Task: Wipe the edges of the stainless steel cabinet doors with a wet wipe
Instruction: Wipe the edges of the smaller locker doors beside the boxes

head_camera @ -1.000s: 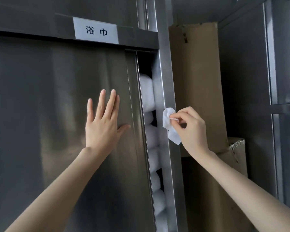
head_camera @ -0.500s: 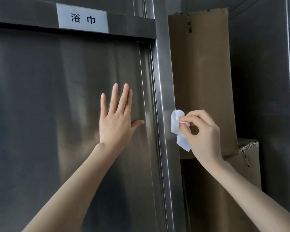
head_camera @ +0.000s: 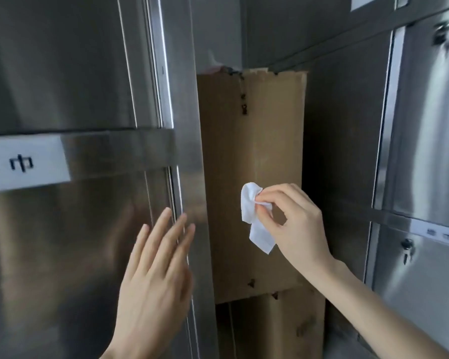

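A stainless steel cabinet door [head_camera: 70, 255] fills the left, closed against its steel frame post [head_camera: 189, 161]. My left hand [head_camera: 156, 275] lies flat with straight fingers at the door's right edge, fingertips reaching the seam. My right hand [head_camera: 293, 226] pinches a crumpled white wet wipe [head_camera: 252, 213] between thumb and fingers. The wipe hangs in the air to the right of the post, apart from the steel, in front of the cardboard.
A white label [head_camera: 24, 164] with printed characters sits on the bar above the door. Tall brown cardboard boxes [head_camera: 252, 141] stand in the gap between cabinets. Another steel cabinet [head_camera: 425, 156] with key locks [head_camera: 407, 247] stands on the right.
The door has slid shut, hiding the rolled towels. The view has tilted upward. My left hand has slid to the door's right edge. My right hand has drawn the wipe rightward off the post.
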